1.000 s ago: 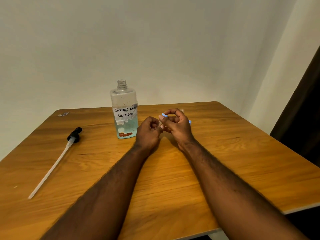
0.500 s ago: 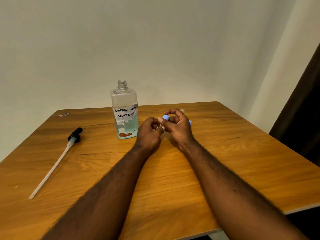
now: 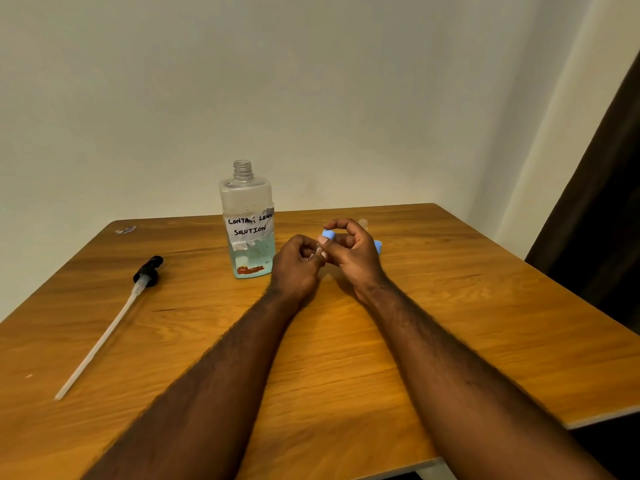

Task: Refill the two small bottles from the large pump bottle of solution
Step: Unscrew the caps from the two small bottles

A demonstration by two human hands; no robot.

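Observation:
The large clear bottle point(image 3: 248, 223), labelled "contact lens solution", stands uncapped at the table's middle, about a quarter full of bluish liquid. Just right of it my left hand point(image 3: 297, 265) grips a small clear bottle point(image 3: 317, 252), mostly hidden by the fingers. My right hand point(image 3: 351, 249) pinches that bottle's blue cap point(image 3: 328, 234) between thumb and fingertips. Behind my right hand, the open neck of a second small bottle point(image 3: 363, 223) shows, and a loose blue cap point(image 3: 378, 246) lies on the table beside it.
The black pump head with its long white tube point(image 3: 114, 315) lies on the wooden table point(image 3: 467, 306) at the left. A small scrap point(image 3: 125, 230) sits at the far left corner. A dark curtain point(image 3: 602, 216) hangs at the right.
The blue cap has turned slightly in my right fingers. Both hands stay in place by the large bottle.

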